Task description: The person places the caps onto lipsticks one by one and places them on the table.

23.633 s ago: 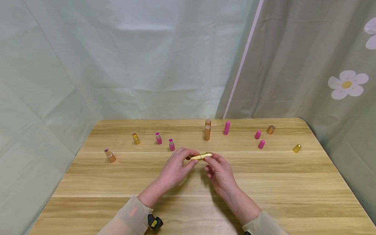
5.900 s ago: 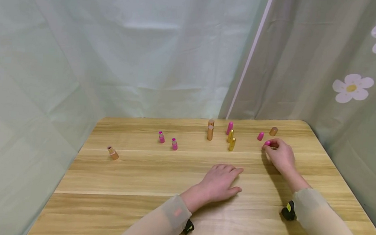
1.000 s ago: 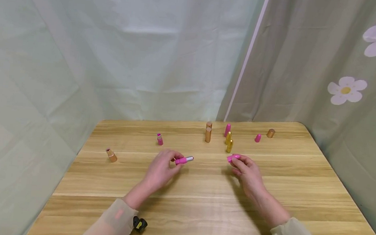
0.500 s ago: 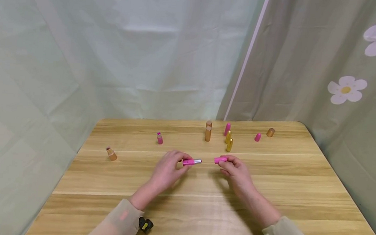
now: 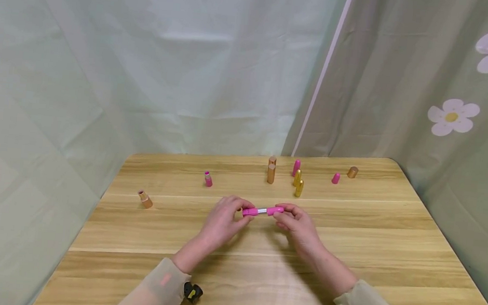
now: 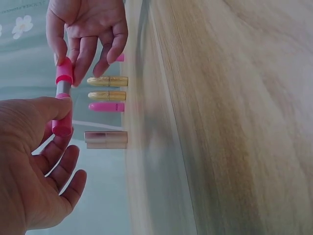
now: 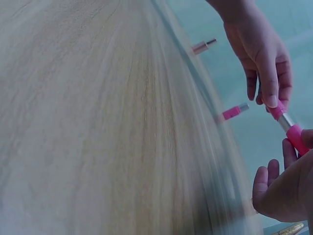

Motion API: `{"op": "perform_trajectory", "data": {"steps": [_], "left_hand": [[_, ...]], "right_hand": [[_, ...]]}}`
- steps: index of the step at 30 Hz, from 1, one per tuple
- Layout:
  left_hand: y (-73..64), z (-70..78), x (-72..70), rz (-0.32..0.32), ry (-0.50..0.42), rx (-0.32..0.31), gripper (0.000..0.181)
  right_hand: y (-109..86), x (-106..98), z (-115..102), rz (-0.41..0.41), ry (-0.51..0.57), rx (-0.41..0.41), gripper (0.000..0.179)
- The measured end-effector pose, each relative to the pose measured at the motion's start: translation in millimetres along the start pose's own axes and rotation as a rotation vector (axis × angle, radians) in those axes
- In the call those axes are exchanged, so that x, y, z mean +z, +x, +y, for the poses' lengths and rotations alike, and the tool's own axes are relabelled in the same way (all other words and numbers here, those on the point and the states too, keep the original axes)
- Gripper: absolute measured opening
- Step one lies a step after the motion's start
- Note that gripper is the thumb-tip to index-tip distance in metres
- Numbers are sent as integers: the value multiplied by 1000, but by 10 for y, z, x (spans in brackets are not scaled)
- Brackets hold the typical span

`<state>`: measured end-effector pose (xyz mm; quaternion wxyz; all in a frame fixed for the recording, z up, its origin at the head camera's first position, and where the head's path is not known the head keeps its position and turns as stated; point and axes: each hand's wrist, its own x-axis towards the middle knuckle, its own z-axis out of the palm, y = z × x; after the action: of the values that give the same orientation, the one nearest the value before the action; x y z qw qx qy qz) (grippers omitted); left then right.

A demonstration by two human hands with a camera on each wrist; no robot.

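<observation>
My left hand (image 5: 223, 221) pinches the pink base of a lipstick tube (image 5: 250, 212) between thumb and fingers, its silver collar pointing right. From the other side my right hand (image 5: 300, 226) pinches a pink lipstick cap (image 5: 274, 210), its mouth over the end of the collar. A band of silver still shows between cap and base, clearly visible in the left wrist view on the silver collar (image 6: 63, 87). Both hands hold the pieces above the wooden table (image 5: 232, 287), roughly in line with each other.
Behind the hands stand capped lipsticks: copper (image 5: 271, 174), pink (image 5: 297, 168) and gold (image 5: 299, 189). To the left are an uncapped pink lipstick (image 5: 208, 179) and an uncapped copper one (image 5: 145, 199). A pink cap (image 5: 335, 178) and a copper cap (image 5: 352, 172) stand at right.
Over the last second my hands come together, and the pink cap meets the collar. Earlier, the gold lipsticks were capped and set among the standing ones, and one pink base and cap were picked up.
</observation>
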<state>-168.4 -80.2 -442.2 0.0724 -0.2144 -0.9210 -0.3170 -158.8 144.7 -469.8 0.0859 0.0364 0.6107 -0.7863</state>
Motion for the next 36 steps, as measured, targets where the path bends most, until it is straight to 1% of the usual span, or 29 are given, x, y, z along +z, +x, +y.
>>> {"op": "perform_trajectory", "data": {"steps": [8,14,19,26,30,36], "left_hand": [[-6,48,-10,-15,23,23,20],[-8,85,-15,-19,29,30,24],[-2,93,-12,-20,31,32,24],[6,85,-4,4,7,38,32],[13,67,3,9,-13,30,27],[8,64,-3,-10,-27,30,21]], "right_hand": [[-7,64,26,12,14,20,37],[-12,101,56,-5,56,34,37],[-13,116,68,-25,73,36,37],[-19,110,58,-29,106,37,36],[-29,111,50,-30,101,28,35],[-35,108,67,-26,88,23,33]]}}
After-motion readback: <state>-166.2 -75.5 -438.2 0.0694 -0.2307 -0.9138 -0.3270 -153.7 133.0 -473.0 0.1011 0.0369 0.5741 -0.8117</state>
